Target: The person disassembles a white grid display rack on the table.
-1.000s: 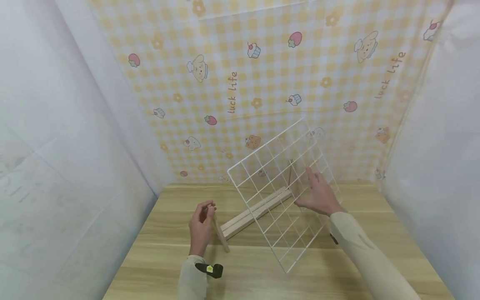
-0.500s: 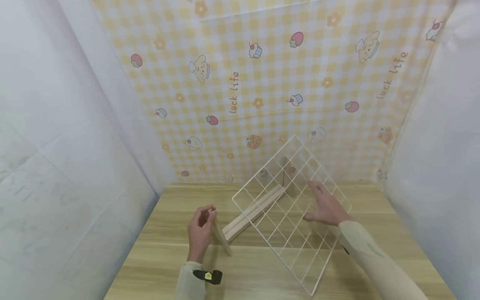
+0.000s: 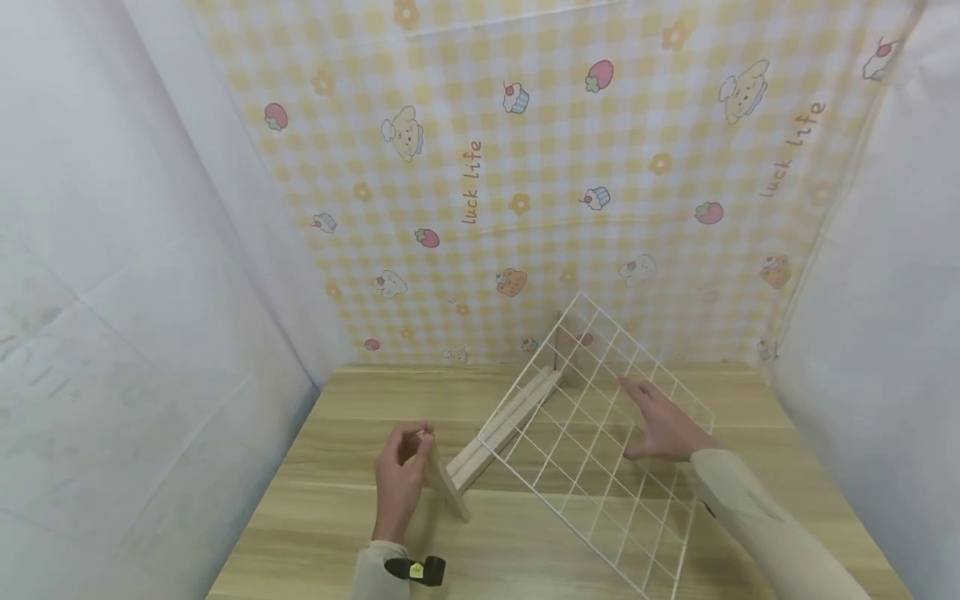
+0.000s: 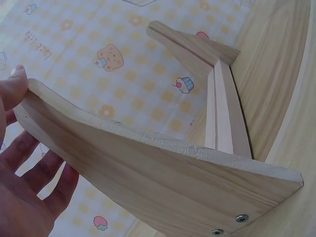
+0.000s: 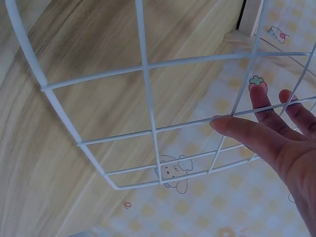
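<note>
We see the left hand point(image 3: 401, 483) pinching the top of the near upright end board of a pale wooden stand point(image 3: 480, 446), thumb and fingertips curled on its upper edge; in the left wrist view the left hand point(image 4: 22, 163) has its thumb on the board's tip and its fingers behind it. The stand sits on the light wood-grain tabletop point(image 3: 352, 517): a grooved rail runs from this end board away to a second end board point(image 3: 572, 358) near the wall. Two screw heads point(image 4: 228, 224) show low on the near board.

The right hand point(image 3: 663, 425) is flat, fingers straight and spread, pressed against a white square wire grid panel point(image 3: 600, 450). In the right wrist view the right hand point(image 5: 276, 138) has its fingers lying along the wires of the grid point(image 5: 148, 123), not curled round them. The grid leans tilted, its far edge up by the far end board, its near corner low at the tabletop's front right. Whether its lower left edge sits in the rail's groove we cannot tell.

Behind hangs a yellow checked cartoon-print backdrop point(image 3: 525, 167), with white side sheets point(image 3: 112, 292) either side.
</note>
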{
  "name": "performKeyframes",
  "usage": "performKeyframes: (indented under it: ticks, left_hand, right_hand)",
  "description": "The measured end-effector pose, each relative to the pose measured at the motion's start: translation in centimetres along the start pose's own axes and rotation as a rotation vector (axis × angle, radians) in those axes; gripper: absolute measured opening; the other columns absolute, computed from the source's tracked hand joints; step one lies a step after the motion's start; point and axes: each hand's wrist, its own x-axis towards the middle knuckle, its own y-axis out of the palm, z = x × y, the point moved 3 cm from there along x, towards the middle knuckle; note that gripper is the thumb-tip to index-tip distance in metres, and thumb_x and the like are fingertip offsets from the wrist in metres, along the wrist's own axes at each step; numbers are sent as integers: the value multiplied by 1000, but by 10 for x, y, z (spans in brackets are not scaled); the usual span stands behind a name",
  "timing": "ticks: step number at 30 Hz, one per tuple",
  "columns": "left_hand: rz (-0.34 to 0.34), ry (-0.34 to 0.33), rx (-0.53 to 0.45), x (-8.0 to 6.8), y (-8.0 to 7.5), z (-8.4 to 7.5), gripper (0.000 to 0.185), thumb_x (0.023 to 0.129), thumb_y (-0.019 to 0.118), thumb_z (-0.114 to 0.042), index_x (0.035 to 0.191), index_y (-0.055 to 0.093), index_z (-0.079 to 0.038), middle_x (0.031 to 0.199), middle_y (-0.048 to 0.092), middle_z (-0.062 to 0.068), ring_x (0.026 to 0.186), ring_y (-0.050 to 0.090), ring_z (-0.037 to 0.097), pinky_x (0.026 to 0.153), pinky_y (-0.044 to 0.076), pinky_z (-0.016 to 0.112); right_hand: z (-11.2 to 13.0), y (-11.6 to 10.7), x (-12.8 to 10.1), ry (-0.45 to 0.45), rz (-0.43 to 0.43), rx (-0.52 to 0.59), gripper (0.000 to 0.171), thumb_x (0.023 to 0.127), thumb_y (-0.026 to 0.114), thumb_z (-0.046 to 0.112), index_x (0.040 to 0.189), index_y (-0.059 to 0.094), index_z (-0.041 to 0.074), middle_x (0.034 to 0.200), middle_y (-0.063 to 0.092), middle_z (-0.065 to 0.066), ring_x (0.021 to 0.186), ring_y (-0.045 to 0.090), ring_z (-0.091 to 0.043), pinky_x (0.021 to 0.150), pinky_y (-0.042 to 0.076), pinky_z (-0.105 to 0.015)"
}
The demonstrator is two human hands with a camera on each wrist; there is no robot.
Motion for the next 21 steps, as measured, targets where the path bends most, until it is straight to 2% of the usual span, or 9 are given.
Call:
performKeyframes:
  ticks: [4,8,12,14,17,21]
  left_hand:
    - [5,-19,-19,-6,1,0,30,85,63,-39,106,60,-19,106,67,-7,97,62,10,90,50,39]
    - [6,-22,-14,-11,1,-2,25,85,62,-36,104,60,-20,107,67,-5,94,64,9,91,48,33]
    - [18,-24,-44,-16,2,-1,22,86,63,-28,104,59,-15,110,67,1,93,65,17,90,48,27]
    - [23,-28,-70,-18,2,0,23,86,64,-26,104,58,-13,111,67,3,91,66,21,87,49,25]
    - [21,-16,-84,-21,3,-1,24,85,65,-24,103,58,-10,110,68,5,88,66,19,80,51,22]
    - [11,36,-88,-24,4,-3,20,85,66,-21,99,58,-9,107,69,7,81,66,17,71,52,20]
  right_hand:
    - [-4,3,-1,-16,10,-38,124,49,86,36,149,15,19,129,43,-23,100,58,-35,80,53,-48]
    - [-3,4,-1,-59,14,-68,124,47,87,36,148,17,17,124,48,-21,97,57,-30,78,54,-43]
    - [-2,8,0,-92,42,-93,123,47,88,33,147,21,13,122,48,-20,96,56,-28,77,54,-41]
    - [-3,12,0,-97,62,-100,120,47,88,32,146,23,12,121,49,-19,97,55,-26,77,54,-38]
    - [-3,16,0,-108,97,-97,118,47,87,29,145,25,10,119,49,-17,95,54,-24,73,53,-34]
    - [-2,20,1,-116,130,-99,116,48,86,27,145,25,8,120,48,-16,94,52,-22,72,53,-32]
